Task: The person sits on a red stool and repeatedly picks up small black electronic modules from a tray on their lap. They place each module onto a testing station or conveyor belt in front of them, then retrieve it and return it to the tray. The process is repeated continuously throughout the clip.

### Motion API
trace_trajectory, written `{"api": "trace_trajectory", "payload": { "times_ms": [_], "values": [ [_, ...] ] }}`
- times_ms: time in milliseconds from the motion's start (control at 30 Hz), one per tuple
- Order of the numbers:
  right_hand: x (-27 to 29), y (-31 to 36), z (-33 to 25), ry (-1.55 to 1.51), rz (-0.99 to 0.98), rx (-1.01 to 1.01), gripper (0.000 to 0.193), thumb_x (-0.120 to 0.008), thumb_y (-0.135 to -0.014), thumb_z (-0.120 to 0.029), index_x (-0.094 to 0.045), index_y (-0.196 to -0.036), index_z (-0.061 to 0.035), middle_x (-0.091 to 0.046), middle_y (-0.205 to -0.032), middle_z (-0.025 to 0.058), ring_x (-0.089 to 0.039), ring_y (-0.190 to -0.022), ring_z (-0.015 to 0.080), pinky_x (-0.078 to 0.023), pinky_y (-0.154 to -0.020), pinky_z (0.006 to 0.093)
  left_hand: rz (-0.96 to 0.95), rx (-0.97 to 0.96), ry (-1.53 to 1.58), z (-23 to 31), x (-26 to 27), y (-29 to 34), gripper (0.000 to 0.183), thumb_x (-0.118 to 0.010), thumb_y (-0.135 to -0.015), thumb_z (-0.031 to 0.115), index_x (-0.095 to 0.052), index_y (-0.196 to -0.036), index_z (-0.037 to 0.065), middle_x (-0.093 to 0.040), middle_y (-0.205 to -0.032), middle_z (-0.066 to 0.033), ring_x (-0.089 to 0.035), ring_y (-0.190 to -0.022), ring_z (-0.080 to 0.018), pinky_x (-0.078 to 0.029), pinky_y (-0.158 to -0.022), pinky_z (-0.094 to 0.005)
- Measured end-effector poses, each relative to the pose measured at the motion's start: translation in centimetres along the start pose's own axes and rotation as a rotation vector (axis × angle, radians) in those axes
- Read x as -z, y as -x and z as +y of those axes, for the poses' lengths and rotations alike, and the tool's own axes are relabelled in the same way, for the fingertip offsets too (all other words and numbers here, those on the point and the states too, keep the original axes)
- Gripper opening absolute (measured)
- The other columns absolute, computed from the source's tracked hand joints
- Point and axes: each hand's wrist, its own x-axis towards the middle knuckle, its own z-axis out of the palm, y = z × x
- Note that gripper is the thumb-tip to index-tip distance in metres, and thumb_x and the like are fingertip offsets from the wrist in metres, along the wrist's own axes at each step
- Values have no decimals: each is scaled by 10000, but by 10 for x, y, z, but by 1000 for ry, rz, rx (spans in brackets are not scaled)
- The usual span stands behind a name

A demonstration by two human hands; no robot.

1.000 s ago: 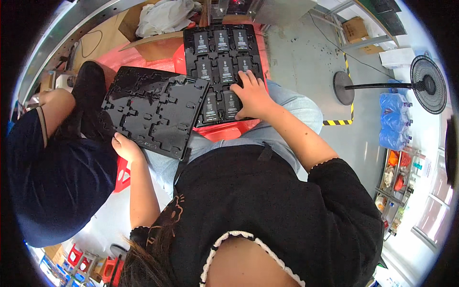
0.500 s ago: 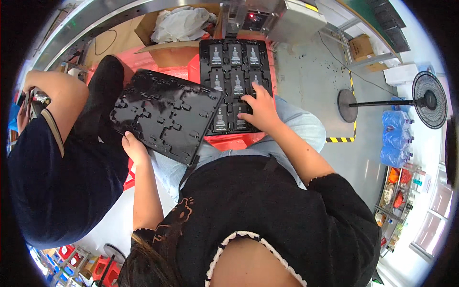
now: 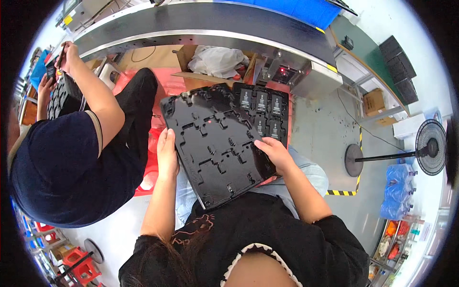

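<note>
A shiny black moulded plastic tray [image 3: 217, 143] is held tilted above my lap, its ridged face toward me. My left hand [image 3: 167, 155] grips its left edge, fingers behind and thumb in front. At the right edge, my right hand [image 3: 276, 154] is closed on the same tray with the thumb on top. Behind it lies a second black tray [image 3: 285, 112], partly covered by the first, with flat dark phone batteries [image 3: 261, 101] in its pockets. The held tray hides its lower left portion.
A co-worker [image 3: 71, 162] in a dark shirt sits close on my left, handling a small dark item. Ahead runs a conveyor belt [image 3: 205, 24] with a metal rail [image 3: 191, 37]. Below stands a cardboard box [image 3: 186, 60] with plastic bags. A floor fan [image 3: 430, 143] is at right.
The tray moved right and toward the middle, now partly covering the battery tray. My right hand left the batteries and took hold of the tray's right edge. The view tipped up toward the conveyor.
</note>
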Motion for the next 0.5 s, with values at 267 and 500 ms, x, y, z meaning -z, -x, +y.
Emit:
{"api": "trace_trajectory", "payload": {
  "times_ms": [267,500],
  "values": [
    [28,26,40,-186,342,141,319,-602,-944,-172,-583,-1162,60,-670,-1054,84,-618,-958,144,-466,-863,266,-164,156,-334,-45,-47,-10,493,-528,-980,352,-530,-1265,-51,-589,-1214,-150,-525,-1151,-220,-407,-982,-338],
    [77,18,111,734,662,159,424,-640,-891,-367,-622,-872,56,-588,-768,212,-551,-718,321,-446,-720,403,-247,-308,-915,-116,-80,32,764,-712,-791,131,-313,-1414,-59,-500,-1223,-276,-471,-1179,-428,-364,-1034,-447]
  ]
}}
